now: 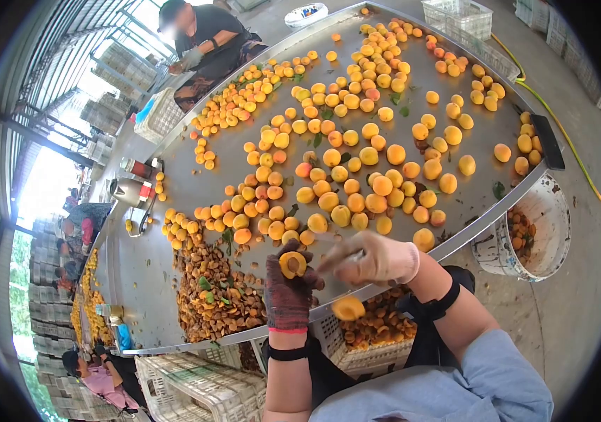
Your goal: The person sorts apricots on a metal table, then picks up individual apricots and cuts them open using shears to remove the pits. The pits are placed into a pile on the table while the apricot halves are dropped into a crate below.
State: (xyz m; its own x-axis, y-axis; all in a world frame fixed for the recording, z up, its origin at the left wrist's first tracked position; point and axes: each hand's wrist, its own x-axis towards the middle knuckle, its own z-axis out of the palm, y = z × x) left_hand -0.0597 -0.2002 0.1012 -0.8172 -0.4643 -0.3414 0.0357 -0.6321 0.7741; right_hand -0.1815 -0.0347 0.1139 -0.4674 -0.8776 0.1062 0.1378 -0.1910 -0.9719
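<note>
My left hand point(290, 295), in a dark stained glove with a red cuff, holds up a cut apricot half point(292, 264) with its inner face toward me. Close beside it on the right is my right hand point(374, 259), in a pale glove. Its fingers are smeared by motion, and I cannot tell whether they hold anything. Below the right hand, a loose apricot half point(348, 308) appears over the plastic crate point(378, 357), in which many apricot halves point(379, 323) lie. Whole apricots point(376, 203) spread across the metal table point(448, 169) in front of my hands.
A heap of brown pits point(219, 295) sits left of my hands. At right, a dirty white bucket point(555, 232) contains dark scraps. Another crate point(198, 387) stands below the table's left edge. Across the table sits a person point(205, 42); a yellow hose point(560, 130) crosses the floor.
</note>
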